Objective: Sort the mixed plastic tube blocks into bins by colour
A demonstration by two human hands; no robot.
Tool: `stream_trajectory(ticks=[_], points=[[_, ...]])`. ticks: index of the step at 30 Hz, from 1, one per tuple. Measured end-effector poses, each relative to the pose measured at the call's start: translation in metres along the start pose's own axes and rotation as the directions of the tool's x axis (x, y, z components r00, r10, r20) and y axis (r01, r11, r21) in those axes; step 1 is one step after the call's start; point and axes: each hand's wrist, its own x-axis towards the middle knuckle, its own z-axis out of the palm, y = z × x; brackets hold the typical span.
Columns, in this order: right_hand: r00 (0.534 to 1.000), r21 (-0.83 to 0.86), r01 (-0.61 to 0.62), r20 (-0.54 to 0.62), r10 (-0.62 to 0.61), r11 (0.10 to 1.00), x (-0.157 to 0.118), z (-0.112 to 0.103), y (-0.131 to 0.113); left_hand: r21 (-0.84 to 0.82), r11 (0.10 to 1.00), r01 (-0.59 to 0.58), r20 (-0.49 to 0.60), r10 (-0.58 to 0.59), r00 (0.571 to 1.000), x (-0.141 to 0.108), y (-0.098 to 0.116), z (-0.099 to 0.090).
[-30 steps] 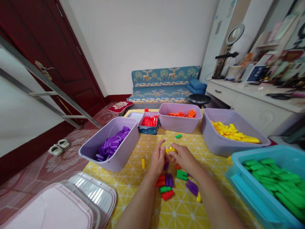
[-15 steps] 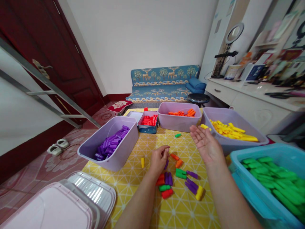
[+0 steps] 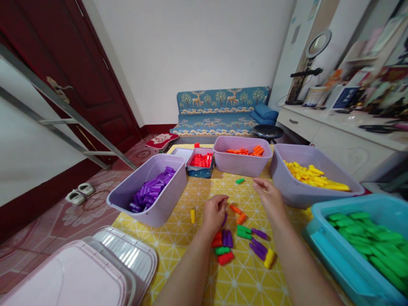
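Note:
My left hand (image 3: 215, 212) hovers over the middle of the table, fingers curled together. Whatever lies inside its fingers is hidden. A purple tube-shaped plastic piece (image 3: 225, 219) shows just beside it. My right hand (image 3: 269, 196) is in front of the yellow-piece bin, fingers stretched out and nothing visible in it. Between the arms lie loose pieces: two orange ones (image 3: 236, 209), a green pair (image 3: 244, 232), purple ones (image 3: 257, 250), a yellow one (image 3: 269, 258) and red ones (image 3: 226, 258). A small green piece (image 3: 240, 181) lies farther back, and a yellow piece (image 3: 193, 216) lies left.
Lilac bins hold purple pieces (image 3: 151, 191), orange pieces (image 3: 245, 151) and yellow pieces (image 3: 314, 176). A tin (image 3: 199, 171) contains red pieces. At right stands a blue bin (image 3: 331, 255) with green pieces. Stacked lids (image 3: 73, 276) lie front left; a metal ladder (image 3: 63, 106) leans behind.
The yellow piece seen in the air by my right fingers no longer shows there. My right hand has turned from palm-up and drawn slightly lower. My left hand stays nearly in place.

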Motion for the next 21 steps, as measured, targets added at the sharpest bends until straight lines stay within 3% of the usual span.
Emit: stream_trajectory(ticks=[3, 7, 10, 13, 15, 17, 21], points=[[0.99, -0.413, 0.116, -0.022, -0.137, 0.903, 0.004, 0.001, 0.025, 0.037, 0.999, -0.004, 0.001, 0.004, 1.0, 0.001, -0.001, 0.001], [0.999, -0.585, 0.04, 0.019, -0.036, 0.81, 0.001, 0.004, 0.044, 0.055, 0.998, -0.02, 0.024, 0.019, 1.0, 0.0, -0.002, 0.001], [0.998, -0.54, 0.05, 0.063, -0.02, 0.84, -0.005, 0.009, 0.045, 0.062, 0.998, -0.024, 0.034, 0.022, 0.999, 0.0, -0.002, 0.001], [0.987, -0.171, 0.009, 0.162, 0.019, 0.985, -0.01, 0.014, 0.035, 0.067, 0.997, -0.026, 0.035, 0.024, 0.999, 0.0, -0.001, 0.001], [0.978, 0.079, -0.059, 0.206, 0.042, 0.995, -0.009, 0.017, 0.027, 0.061, 0.998, -0.023, 0.031, 0.021, 0.999, 0.001, -0.001, 0.001], [0.977, 0.047, -0.019, 0.214, 0.009, 0.999, -0.003, 0.021, 0.021, 0.053, 0.998, -0.015, 0.027, 0.014, 1.0, 0.001, -0.001, 0.001], [0.965, -0.22, 0.127, 0.253, -0.069, 0.967, 0.017, 0.032, 0.022, 0.053, 0.999, -0.001, 0.018, 0.0, 1.0, 0.002, -0.004, 0.002]])
